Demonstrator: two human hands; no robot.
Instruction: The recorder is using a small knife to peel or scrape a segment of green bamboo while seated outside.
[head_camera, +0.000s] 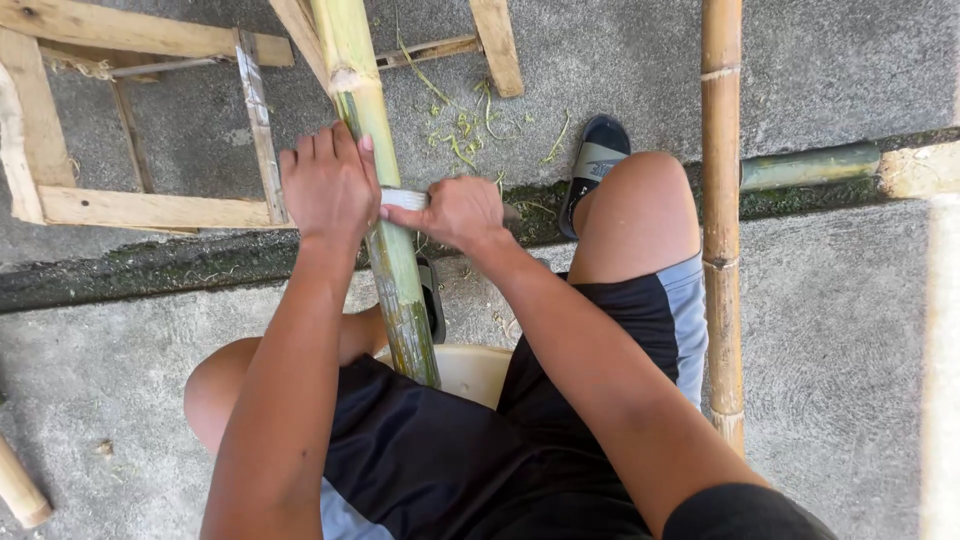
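A green bamboo pole (372, 120) runs from the top of the view down between my knees to a pale plastic seat (470, 370). My left hand (325, 180) lies on the pole's left side and presses the flat back of a knife blade (405, 198) that crosses the pole. My right hand (455, 212) is closed around the knife's handle just right of the pole. The blade's cutting edge is hidden by the pole and my fingers.
A dry yellow-brown bamboo pole (722, 200) stands to the right of my right knee. A wooden frame (130, 205) lies at upper left on the concrete. Green shavings (465, 125) are scattered ahead. My sandalled foot (592, 170) rests by a mossy crack.
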